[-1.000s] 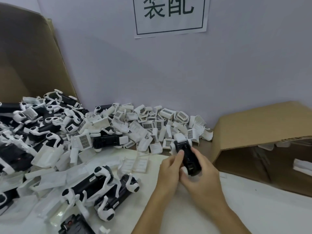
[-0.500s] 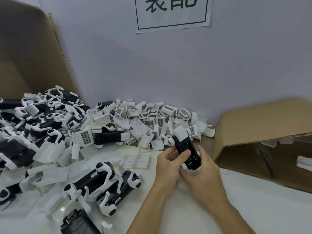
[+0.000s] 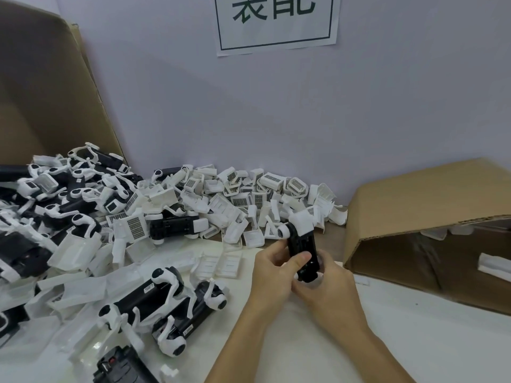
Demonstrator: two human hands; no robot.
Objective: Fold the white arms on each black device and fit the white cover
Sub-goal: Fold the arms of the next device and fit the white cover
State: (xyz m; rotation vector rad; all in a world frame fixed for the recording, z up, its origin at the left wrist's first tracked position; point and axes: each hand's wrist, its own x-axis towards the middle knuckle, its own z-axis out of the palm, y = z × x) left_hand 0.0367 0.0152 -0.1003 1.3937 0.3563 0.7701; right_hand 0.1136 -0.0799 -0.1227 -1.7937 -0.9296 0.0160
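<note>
Pale lilac wall (image 3: pixel 387 106) behind a white counter (image 3: pixel 414 341), with a white paper sign (image 3: pixel 276 23) bearing dark printed characters taped high at centre, a tall brown cardboard sheet (image 3: pixel 41 92) leaning at far left, and an open brown cardboard box (image 3: pixel 428 200) lying on its side at right.

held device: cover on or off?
On. A white cover caps the far end of the black device, which the left hand and right hand grip. Whether it is fully seated cannot be told.
</note>
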